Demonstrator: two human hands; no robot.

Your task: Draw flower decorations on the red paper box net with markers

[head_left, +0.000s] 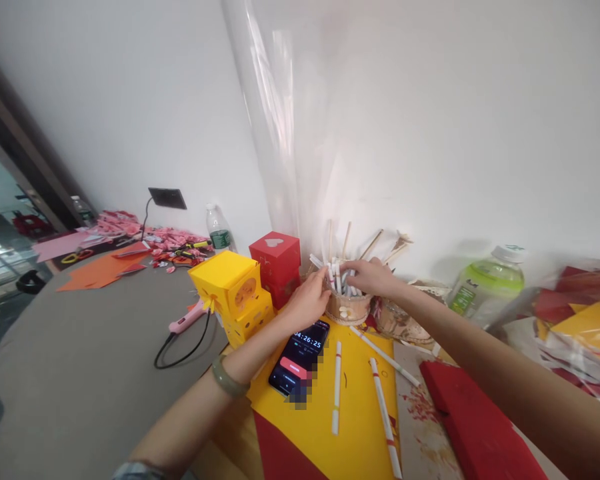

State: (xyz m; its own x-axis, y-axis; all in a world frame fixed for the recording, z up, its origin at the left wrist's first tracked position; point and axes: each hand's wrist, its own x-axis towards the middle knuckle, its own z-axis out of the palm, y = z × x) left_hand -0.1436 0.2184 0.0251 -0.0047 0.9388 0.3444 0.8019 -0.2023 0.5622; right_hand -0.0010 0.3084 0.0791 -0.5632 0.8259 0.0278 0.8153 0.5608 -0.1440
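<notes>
A small round woven basket (pixel 347 309) with a white flower on its front stands near the wall, packed with white marker pens (pixel 337 277). My left hand (pixel 307 299) is at the basket's left rim, its fingers curled against the pens there. From the right, my right hand (pixel 373 277) reaches over the rim with its index finger bent among the pens. What either hand grips is hidden. Several capped markers lie loose below the basket, one white marker (pixel 337 387) on yellow paper (pixel 320 427). Beside my left wrist is a phone (pixel 300 357) showing a timer.
Left of the basket stand a yellow box stack (pixel 230 293) and a red box (pixel 276 260). A pink corded tool (pixel 187 318) lies on the grey table (pixel 95 373). At right are a green drink bottle (pixel 490 283), a red folder (pixel 475 413) and paper scraps (pixel 575 327).
</notes>
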